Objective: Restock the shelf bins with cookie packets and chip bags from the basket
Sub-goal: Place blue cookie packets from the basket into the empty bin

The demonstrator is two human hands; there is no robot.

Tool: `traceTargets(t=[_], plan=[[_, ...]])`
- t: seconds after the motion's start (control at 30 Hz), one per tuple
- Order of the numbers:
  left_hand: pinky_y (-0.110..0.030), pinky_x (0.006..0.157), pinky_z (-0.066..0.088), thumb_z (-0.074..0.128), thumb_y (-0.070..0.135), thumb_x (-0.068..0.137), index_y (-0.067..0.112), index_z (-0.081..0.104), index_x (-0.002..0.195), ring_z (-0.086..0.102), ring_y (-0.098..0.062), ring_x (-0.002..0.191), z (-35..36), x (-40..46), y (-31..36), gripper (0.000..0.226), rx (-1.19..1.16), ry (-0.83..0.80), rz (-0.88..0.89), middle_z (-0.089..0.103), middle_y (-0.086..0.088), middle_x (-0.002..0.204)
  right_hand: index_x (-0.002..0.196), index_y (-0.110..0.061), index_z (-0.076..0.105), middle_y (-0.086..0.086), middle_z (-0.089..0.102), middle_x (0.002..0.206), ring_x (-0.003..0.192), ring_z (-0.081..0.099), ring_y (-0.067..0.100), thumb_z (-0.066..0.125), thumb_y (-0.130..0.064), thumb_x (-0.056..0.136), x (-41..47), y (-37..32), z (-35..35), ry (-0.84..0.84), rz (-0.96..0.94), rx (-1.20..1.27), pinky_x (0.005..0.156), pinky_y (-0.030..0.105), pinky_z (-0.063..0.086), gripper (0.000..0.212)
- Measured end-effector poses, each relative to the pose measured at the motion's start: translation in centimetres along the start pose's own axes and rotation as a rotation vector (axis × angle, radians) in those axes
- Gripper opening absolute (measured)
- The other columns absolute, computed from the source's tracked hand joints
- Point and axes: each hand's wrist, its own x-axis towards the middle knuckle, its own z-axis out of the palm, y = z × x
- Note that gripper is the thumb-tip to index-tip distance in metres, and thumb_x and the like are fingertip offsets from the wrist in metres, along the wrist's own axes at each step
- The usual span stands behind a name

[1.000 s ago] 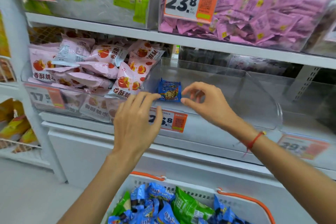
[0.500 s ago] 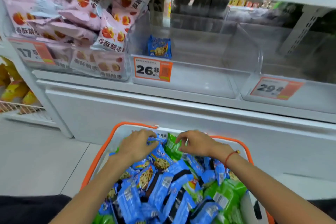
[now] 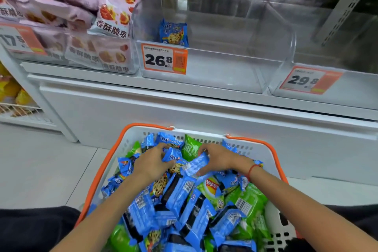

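Note:
A white basket (image 3: 253,146) with orange handles stands below me, heaped with blue cookie packets and green chip bags (image 3: 248,200). My left hand (image 3: 152,162) grips a blue cookie packet (image 3: 173,156) at the basket's far side. Beside it, my right hand (image 3: 219,158) curls round another blue cookie packet (image 3: 196,164). One blue cookie packet (image 3: 173,32) stands alone in the clear shelf bin (image 3: 225,71) marked 26.8, above the basket.
Left of that bin, a clear bin (image 3: 86,59) holds pink snack bags. To the right stands a clear bin (image 3: 347,88) tagged 29.8. A white cabinet front (image 3: 184,112) runs under the shelf. Grey floor tiles (image 3: 41,170) lie at left.
My hands came down from the 26.8 bin, where they left one packet, into the basket. Each now closes on a blue cookie packet. The view has tilted down and come closer.

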Motion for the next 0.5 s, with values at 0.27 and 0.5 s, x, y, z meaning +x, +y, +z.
traceTargets(t=[0.27,0.5], plan=[[-0.035,0.090,0.049,0.071,0.026,0.085,0.037,0.053,0.115,0.053,-0.005,0.104,-3.8,0.4,3.5,0.037,-0.327,-0.010,0.295,0.054,0.014,0.123,0.098,-0.020,0.062,0.004,0.060,0.088,0.072,0.055,0.014,0.077,-0.024,0.078,-1.0,0.3,-5.6,0.130,0.197,0.618,0.055,0.019,0.044,0.025],[-0.019,0.073,0.046,0.072,0.040,0.081,0.029,0.051,0.108,0.056,0.003,0.091,-4.2,-0.4,5.1,0.035,-0.334,0.160,0.297,0.056,0.021,0.107,0.104,-0.009,0.062,0.007,0.068,0.089,0.069,0.068,0.013,0.052,-0.034,0.096,-2.1,-2.7,-7.4,-0.010,0.138,1.179,0.057,0.020,0.056,0.029]])
